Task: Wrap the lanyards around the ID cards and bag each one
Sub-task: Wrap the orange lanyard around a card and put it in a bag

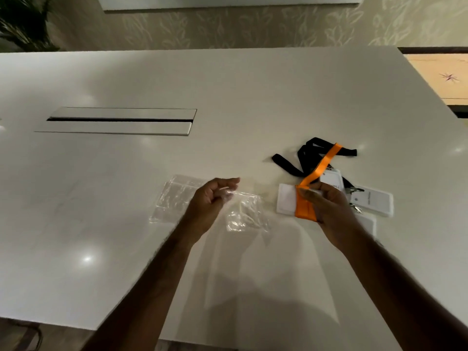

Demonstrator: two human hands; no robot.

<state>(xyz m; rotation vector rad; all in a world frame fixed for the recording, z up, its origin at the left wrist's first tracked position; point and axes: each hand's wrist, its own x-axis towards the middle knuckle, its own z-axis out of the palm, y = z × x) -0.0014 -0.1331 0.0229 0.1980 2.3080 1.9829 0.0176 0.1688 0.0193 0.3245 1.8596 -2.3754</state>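
**A:** Head camera, looking down over a broad white table [106,224], glossy, with ceiling lights glinting off it. What's on it?

**B:** Far left of centre there's a long cable hatch [119,121] set flush in the top, a dark slot running along it. Beyond the far edge, a wall with pale leaf-pattern wallpaper [253,29], a dark plant [22,24] in the left corner, and a patch of patterned floor [440,77] on the right.

**A:** And the hands?

**B:** The left hand [210,201] has its fingers curled in, pinching the top edge of a clear plastic bag [247,214] that hangs crumpled over the table. Just left of it a second clear bag [174,198] lies flat.

**A:** The right?

**B:** The right hand [326,206] grips a white ID card [287,198], fingers and thumb wrapped round it. The orange lanyard [306,209] is wound in a band around the card's right part, and its free tail runs up and away to the right.

**A:** That pile behind it?

**B:** A black lanyard [304,158] lies tangled on the table, the orange tail crossing over it. More white cards [374,201] rest beside the right hand, with metal clips [355,190] showing. How many cards, I can't tell.
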